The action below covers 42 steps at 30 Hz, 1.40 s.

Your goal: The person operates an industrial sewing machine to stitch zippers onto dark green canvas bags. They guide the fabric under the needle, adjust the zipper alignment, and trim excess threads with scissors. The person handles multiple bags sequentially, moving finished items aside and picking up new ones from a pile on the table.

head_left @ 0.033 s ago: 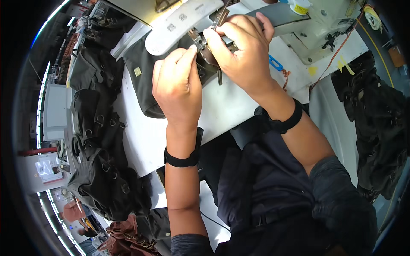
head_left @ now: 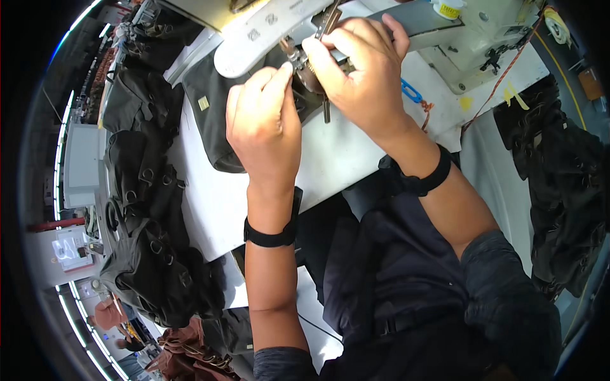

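Still, nothing has moved since the earlier picture: both hands stay up at the sewing machine. The left hand has its fingers pressed together, pinching the dark bag piece near the needle. The right hand curls its fingers around a small brown metal part. The bag piece lies on the smooth white bench, under the machine's arm. Soft black bags with metal rings are piled on the left.

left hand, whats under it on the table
Under the left hand lies dark fabric on the white table. The part beneath the palm and fingertips is covered.
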Tool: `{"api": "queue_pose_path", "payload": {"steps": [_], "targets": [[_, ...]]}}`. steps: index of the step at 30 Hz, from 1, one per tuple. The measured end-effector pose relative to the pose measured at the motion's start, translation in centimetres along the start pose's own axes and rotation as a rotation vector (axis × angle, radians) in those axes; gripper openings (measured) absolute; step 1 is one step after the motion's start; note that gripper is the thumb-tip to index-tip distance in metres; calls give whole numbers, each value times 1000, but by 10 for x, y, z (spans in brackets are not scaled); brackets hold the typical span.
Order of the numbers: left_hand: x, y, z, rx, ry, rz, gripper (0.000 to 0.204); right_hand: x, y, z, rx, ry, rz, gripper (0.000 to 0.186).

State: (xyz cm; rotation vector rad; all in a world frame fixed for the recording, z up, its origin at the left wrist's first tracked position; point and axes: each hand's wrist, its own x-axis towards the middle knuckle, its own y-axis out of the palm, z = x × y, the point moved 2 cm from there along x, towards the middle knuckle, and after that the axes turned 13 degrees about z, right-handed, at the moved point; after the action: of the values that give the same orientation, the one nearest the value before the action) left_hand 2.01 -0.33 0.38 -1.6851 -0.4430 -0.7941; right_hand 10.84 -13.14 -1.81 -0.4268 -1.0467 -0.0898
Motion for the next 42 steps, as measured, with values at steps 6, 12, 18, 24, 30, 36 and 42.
{"api": "queue_pose_path", "payload": {"steps": [6,12,18,24,30,36,42], "targets": [[-5,6,4,-8,-35,3,25,5,-20,14,-11,-25,124,8],[-29,-54,35,425,-70,577,56,-2,-7,6,-57,11,107,16],[-64,-71,7,589,23,794,38,7,-4,3,150,34,-15,17],[-4,-129,-92,366,-99,1222,62,8,-12,4,120,50,87,16],[27,-58,12,-7,50,560,26,-7,-33,12,-32,-16,135,19],[20,-24,48,-718,-530,871,28,-45,-51,12,178,114,511,36],[28,-19,56,-1103,-556,917,24,-29,-40,25,132,65,425,21]]}}
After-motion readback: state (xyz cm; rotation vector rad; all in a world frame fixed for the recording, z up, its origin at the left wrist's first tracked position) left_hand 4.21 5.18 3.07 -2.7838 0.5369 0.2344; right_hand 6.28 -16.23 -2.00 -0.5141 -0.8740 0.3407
